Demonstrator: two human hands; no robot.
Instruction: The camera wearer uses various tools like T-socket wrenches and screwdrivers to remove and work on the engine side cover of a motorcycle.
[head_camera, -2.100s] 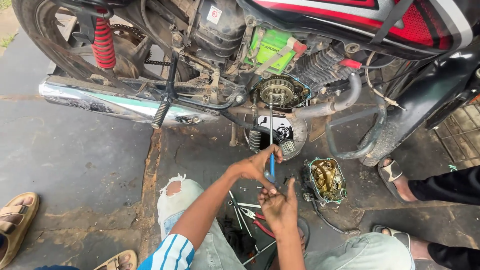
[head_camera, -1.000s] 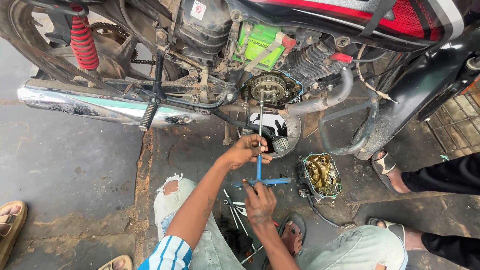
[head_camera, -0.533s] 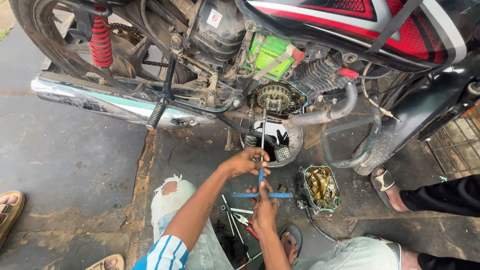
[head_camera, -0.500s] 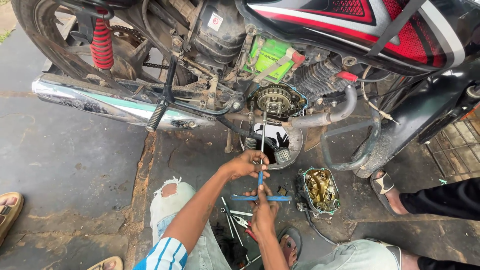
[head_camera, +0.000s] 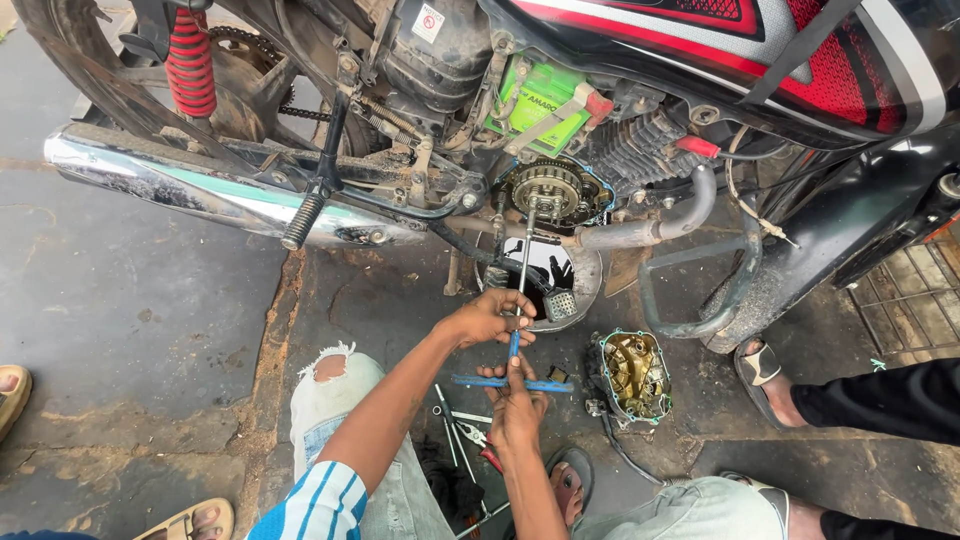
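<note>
My left hand (head_camera: 488, 318) grips the T-handle wrench (head_camera: 520, 300) shaft; my right hand (head_camera: 518, 400) closes on its blue crossbar (socket seated at the clutch assembly (head_camera: 545, 190)).

The floor (head_camera: 140, 320) is dark, stained concrete with a rough crack running down it left of the middle. Toward its near edge lie loose hand tools (head_camera: 462, 432), and just right of them a removed engine cover (head_camera: 632, 376), inside up. A round drain pan (head_camera: 578, 285) sits under the motorcycle's engine.
</note>
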